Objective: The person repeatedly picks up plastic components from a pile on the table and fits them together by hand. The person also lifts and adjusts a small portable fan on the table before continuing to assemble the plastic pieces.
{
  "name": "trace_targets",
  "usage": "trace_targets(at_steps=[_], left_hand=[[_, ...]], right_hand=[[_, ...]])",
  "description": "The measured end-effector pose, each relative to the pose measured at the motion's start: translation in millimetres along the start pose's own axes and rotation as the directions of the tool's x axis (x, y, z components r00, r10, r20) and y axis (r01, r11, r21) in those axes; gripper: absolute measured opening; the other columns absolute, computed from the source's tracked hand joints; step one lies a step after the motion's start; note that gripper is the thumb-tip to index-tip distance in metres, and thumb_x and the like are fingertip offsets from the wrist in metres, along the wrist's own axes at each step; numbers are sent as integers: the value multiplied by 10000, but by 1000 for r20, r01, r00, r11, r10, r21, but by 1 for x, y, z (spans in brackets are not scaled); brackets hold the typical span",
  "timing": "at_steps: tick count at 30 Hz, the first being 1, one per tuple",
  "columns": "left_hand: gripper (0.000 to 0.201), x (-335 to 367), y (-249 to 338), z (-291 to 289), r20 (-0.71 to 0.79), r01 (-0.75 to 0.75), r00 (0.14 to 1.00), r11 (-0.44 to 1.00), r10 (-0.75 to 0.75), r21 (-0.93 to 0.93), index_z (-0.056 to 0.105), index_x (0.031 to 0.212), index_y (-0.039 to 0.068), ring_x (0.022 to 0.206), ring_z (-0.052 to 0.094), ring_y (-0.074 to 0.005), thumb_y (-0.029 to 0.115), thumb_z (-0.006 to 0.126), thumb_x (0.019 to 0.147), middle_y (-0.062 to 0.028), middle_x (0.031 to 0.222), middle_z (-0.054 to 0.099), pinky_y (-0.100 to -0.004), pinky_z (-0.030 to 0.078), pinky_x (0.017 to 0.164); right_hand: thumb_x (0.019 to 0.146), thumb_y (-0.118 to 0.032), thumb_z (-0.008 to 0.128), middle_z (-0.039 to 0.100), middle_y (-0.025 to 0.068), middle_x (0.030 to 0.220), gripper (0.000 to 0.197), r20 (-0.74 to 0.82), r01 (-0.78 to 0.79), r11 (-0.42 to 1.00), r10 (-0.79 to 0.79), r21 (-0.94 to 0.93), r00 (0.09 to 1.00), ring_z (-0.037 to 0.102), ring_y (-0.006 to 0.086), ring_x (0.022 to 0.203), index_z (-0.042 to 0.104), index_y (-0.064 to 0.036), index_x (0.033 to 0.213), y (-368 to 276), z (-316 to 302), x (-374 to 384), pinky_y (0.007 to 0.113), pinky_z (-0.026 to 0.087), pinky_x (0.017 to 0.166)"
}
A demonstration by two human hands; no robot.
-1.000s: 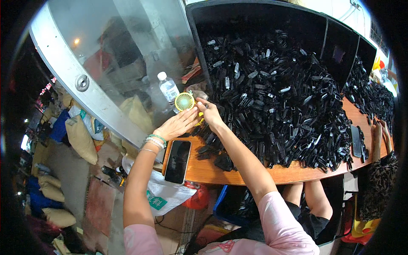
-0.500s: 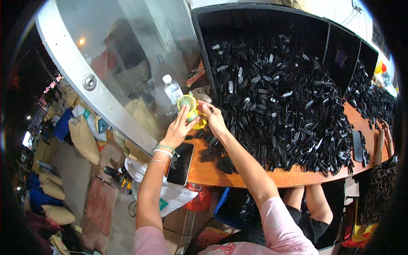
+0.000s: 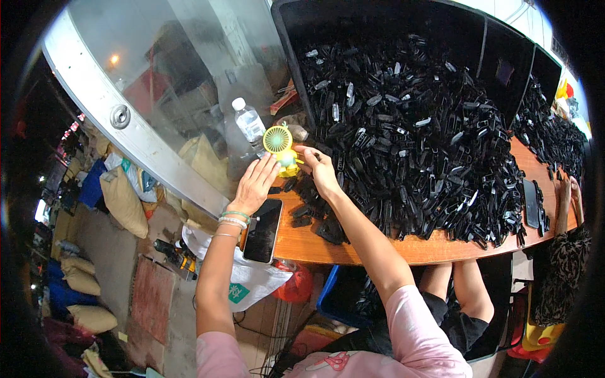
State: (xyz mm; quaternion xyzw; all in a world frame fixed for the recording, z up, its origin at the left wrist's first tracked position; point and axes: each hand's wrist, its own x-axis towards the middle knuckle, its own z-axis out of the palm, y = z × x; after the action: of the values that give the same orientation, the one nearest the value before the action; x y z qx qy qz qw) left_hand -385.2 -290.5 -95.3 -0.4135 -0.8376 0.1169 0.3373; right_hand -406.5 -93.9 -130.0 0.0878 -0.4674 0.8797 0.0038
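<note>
A small yellow-and-green fan [image 3: 277, 140] with a round grille stands upright at the left end of the wooden table. My left hand [image 3: 253, 186] lies against the fan's left side, its fingers stretched out and side by side. At the fan's right, my right hand [image 3: 321, 172] has its fingertips close to the yellow base. Its curled fingers hold a small black plastic piece [image 3: 317, 155], mostly hidden. A big heap of black plastic pieces [image 3: 403, 151], some glossy, spreads to the right of my hands. Just below my left hand lies a dark-screened phone [image 3: 263, 231].
A clear bottle with a white cap [image 3: 248, 123] stands behind the fan, beside a metal-framed glass door [image 3: 120, 116]. Black panels [image 3: 391, 22] wall in the heap. Another phone [image 3: 531, 203] lies at the table's right, near another person's arm [image 3: 563, 211]. A blue bin [image 3: 328, 293] sits below.
My left hand has slid down off the fan's grille, which now shows whole. My right hand stays beside the fan. The whole view has shifted slightly.
</note>
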Motion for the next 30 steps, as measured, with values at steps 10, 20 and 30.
trace_targets(at_steps=[10,20,30], left_hand=[[389,27,15,31,509,668,478,-81,-715,-740,580,1141,-35,873,627,-196,278,580,910,-110,955,648,-318,528,740],[327,18,7,36,654,531,549,-386,-521,-754,562,1153,-47,925,616,-143,176,579,915,-80,1078,613,-283,548,787],[318,9,-2,41,562,597,691,-81,-454,-798,576,1136,-31,923,617,-128,157,623,883,-67,1054,635,-268,509,832]], right_hand=[[903,-176,532,595,281,1062,342,-21,228,706,-326,-671,945,590,372,1014,564,30,1175,20,5,-1,369,445,855],[887,-137,546,619,274,937,328,20,137,648,-184,-749,983,619,394,891,557,24,1172,15,7,5,415,474,757],[855,-62,565,603,303,929,334,133,171,568,-109,-805,985,589,431,921,532,46,1169,12,-1,3,416,463,769]])
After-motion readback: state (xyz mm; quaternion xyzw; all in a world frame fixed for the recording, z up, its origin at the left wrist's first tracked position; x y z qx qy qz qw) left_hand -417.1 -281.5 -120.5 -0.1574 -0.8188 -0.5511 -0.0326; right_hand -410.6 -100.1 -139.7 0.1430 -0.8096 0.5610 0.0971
